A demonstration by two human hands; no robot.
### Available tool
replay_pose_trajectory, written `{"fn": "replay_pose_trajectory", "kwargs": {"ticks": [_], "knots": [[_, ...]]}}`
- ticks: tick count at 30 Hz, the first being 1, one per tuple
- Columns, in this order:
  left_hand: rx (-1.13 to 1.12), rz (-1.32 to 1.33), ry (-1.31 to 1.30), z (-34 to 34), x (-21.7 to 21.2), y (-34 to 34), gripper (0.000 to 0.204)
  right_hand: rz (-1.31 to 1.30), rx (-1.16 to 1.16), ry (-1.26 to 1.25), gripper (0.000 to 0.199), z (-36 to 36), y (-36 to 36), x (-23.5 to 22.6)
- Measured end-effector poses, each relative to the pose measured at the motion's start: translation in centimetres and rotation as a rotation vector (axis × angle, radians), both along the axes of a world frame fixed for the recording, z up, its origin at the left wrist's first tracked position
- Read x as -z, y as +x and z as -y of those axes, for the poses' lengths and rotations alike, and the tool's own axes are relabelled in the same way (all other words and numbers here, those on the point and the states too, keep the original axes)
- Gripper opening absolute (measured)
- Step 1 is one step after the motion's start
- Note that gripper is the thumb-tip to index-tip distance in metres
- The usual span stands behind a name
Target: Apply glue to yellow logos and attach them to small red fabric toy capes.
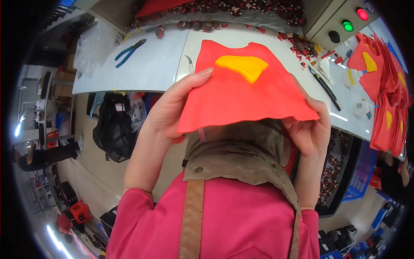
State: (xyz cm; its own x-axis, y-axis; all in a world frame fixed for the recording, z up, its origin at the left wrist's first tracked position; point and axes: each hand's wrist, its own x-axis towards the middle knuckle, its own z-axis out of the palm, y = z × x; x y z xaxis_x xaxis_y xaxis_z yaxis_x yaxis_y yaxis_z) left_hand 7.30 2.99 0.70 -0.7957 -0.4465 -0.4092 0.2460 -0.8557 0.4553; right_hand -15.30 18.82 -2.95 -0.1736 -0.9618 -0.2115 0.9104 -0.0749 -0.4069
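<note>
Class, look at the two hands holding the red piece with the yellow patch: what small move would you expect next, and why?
Probably lowering the red piece flat onto the white table. The left hand and right hand each pinch a lower corner, holding it up off the table with the yellow patch facing up, and a stack of like pieces lies to the right.

Red cloth (241, 97) with yellow patch (243, 66); blue-handled pliers (129, 52) at ten o'clock on white tabletop (151, 69); pink shirt (241, 220).
</note>
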Motion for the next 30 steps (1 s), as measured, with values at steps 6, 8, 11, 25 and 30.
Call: {"fn": "replay_pose_trajectory", "kwargs": {"ticks": [6,8,11,25,30], "knots": [[-0.007,0.037,-0.167,-1.1,-1.6,0.1,0.033,-0.193,-0.038,0.083,0.068,-0.4,0.2,0.8],[-0.029,0.064,-0.189,-1.6,-2.1,0.2,0.032,-0.22,-0.047,0.078,0.064,-0.5,0.1,0.9],[-0.068,0.138,-0.235,-2.1,-2.6,0.3,0.035,-0.532,-0.062,0.147,0.055,-1.0,-0.3,0.9],[0.14,0.368,-0.545,-3.5,-4.8,-2.2,0.042,-0.87,0.105,0.099,0.064,3.1,1.1,-0.8],[0.171,0.317,-0.584,-3.5,-5.3,-2.8,0.042,-0.679,0.039,0.171,0.057,2.5,1.2,-1.2]]}}
